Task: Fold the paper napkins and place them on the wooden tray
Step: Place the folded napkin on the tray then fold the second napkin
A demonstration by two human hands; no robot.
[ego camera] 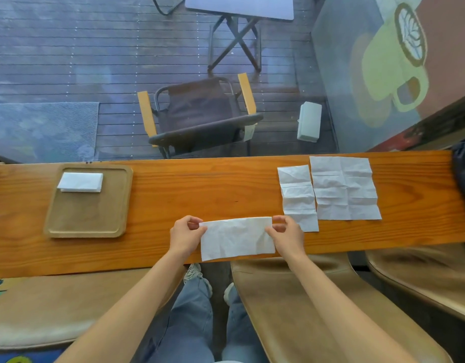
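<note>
A white paper napkin (236, 238), folded into a wide strip, lies at the near edge of the wooden counter (200, 189). My left hand (185, 235) pinches its top left corner and my right hand (287, 235) pinches its top right corner. On the left stands the wooden tray (87, 221) with one folded napkin (80, 182) lying at its far end. To the right lie a half-folded napkin (298, 197) and an unfolded creased napkin (345, 188), side by side.
The counter runs along a window; beyond the glass are a folding chair (200, 113) and a small table (239, 6). Brown stool seats (304, 305) sit below the counter's near edge. A dark bag (464, 171) rests at the far right end.
</note>
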